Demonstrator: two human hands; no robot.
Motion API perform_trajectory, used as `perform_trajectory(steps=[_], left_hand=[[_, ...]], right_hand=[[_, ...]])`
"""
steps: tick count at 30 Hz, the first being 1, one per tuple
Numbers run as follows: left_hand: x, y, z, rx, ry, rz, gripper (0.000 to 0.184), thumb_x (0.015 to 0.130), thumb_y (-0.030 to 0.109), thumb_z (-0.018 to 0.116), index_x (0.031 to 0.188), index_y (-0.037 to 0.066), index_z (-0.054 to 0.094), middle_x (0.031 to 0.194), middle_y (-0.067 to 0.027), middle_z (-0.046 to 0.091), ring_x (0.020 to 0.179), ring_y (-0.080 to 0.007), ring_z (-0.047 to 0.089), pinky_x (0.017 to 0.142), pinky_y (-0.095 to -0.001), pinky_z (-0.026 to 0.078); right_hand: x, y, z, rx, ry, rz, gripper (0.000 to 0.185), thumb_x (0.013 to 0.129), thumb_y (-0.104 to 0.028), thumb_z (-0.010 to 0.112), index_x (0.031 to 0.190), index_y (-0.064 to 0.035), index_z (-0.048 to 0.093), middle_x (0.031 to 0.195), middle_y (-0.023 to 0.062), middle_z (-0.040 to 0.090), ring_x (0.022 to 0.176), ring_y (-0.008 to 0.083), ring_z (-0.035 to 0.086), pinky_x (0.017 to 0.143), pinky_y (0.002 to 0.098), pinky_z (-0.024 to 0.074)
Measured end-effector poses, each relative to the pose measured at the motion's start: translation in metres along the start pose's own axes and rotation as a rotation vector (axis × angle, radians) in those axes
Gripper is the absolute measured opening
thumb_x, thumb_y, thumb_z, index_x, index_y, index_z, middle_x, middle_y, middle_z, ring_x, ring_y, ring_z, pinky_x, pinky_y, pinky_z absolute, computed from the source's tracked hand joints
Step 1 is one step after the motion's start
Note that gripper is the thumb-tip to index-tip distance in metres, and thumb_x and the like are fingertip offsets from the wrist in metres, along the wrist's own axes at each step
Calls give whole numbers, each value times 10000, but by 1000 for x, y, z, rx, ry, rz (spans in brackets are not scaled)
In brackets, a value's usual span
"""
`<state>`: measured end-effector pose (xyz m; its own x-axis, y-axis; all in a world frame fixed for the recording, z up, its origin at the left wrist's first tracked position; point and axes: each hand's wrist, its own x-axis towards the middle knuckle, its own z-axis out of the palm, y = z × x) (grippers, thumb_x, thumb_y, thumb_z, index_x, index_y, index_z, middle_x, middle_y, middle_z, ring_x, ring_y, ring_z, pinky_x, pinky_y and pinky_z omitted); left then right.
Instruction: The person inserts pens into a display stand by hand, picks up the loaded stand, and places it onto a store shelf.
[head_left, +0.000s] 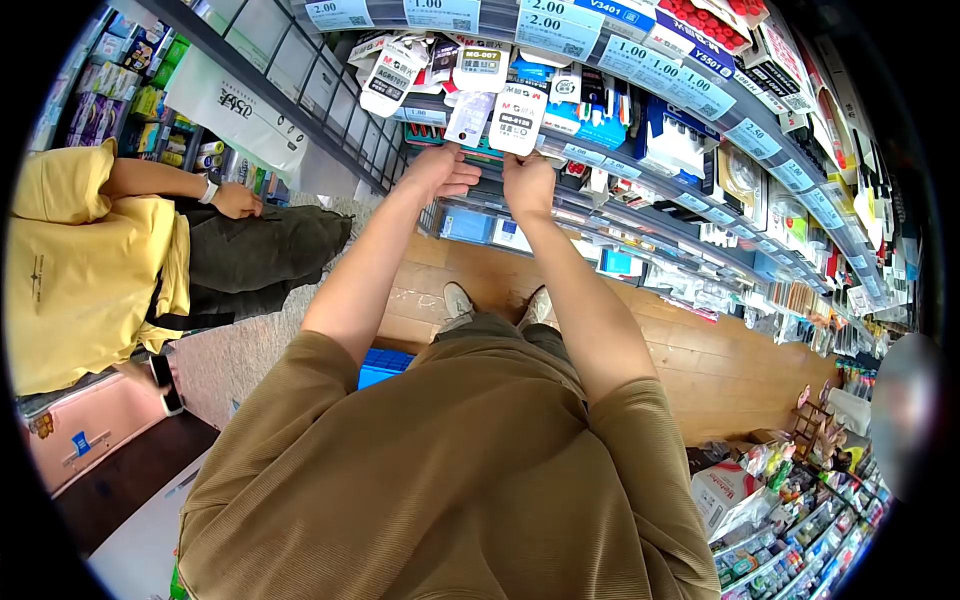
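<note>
My left hand [440,173] is at a shelf of stationery, its fingers stretched out toward the right beneath the hanging packs. To its right, my right hand [528,186] has its fingers curled at the shelf's front, with the fingertips partly hidden. Just above the right hand hangs a white-topped pack [518,115] printed MG-6128. A pale purple pack [471,118] hangs above the left hand. Behind them are another pack [480,68] marked MG-007 and a tilted white one [394,78]. A teal-edged tray or box [483,153] shows between my hands.
A black wire grid panel [300,85] closes the shelf's left side. Blue price labels [667,78] line the shelf edges. On the left stands a person in a yellow shirt [95,260]. A blue crate or basket [383,367] is by my left side, on the wooden floor [640,350].
</note>
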<state>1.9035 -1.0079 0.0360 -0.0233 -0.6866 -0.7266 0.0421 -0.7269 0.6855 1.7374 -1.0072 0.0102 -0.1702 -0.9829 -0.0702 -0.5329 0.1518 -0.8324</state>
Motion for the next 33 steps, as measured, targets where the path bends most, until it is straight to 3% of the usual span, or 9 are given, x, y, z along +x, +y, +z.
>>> perform_trajectory(steps=[3,13,17,20,22,24,26,29,33], left_hand=[[-1,0,0,11,-1,-9,471,1119,380,316,1289,-20,497,1221,-210,705,1074,-269,718,895,-379,594],[11,2,-3,-5,31,15,404,1106,363,414,1219,1,554,1180,-189,731,1057,-260,734,874,-355,593],[2,-12,-6,-15,33,85,443,1079,439,472,1233,30,548,1195,-175,728,1063,-250,724,904,-347,569],[-28,-35,-10,24,14,112,458,1071,437,499,1251,18,543,1157,-169,738,1041,-247,728,879,-349,574],[-42,-53,-10,85,-4,114,455,1069,428,511,1253,13,544,1141,-165,741,1033,-247,730,872,-353,576],[-41,-76,-7,125,-20,85,447,1064,410,532,1249,3,542,1122,-162,744,1019,-245,731,875,-357,576],[-37,-99,4,206,-123,52,433,1061,403,540,1255,16,535,1126,-167,741,1025,-242,727,887,-373,570],[-28,-125,34,322,-253,3,428,1062,407,537,1271,33,527,1159,-175,730,1043,-255,722,899,-390,565],[-4,-152,73,430,-425,-57,451,1052,416,555,1296,39,512,1221,-187,707,1059,-289,716,930,-403,561]], right_hand=[[-3,-2,0,-33,59,-39,219,926,-167,643,925,13,768,937,272,709,907,436,693,809,448,560],[-3,-9,-12,-73,12,-31,223,940,-196,645,957,-11,770,899,270,700,859,433,695,781,453,552],[-39,-10,-66,39,-303,-93,202,954,-168,638,1027,-5,732,970,234,724,888,404,712,772,419,559],[-94,-10,-142,-48,-447,-108,242,969,-192,657,1119,-13,718,1006,209,732,827,296,721,765,351,554],[-124,22,-184,-11,-358,-49,246,983,-181,655,1144,-6,716,953,160,739,761,209,688,734,323,546],[-152,52,-218,3,-244,158,246,998,-159,641,1146,25,711,957,114,747,756,152,668,702,303,539],[-183,73,-241,145,-101,298,224,1013,-146,626,1143,18,708,1040,65,743,786,95,646,627,240,495],[-228,73,-267,249,80,448,225,1035,-143,594,1149,26,692,1083,52,737,796,86,639,602,221,481],[-274,56,-317,159,355,326,266,1026,-173,639,1229,-11,694,1078,63,746,813,108,643,663,244,513]])
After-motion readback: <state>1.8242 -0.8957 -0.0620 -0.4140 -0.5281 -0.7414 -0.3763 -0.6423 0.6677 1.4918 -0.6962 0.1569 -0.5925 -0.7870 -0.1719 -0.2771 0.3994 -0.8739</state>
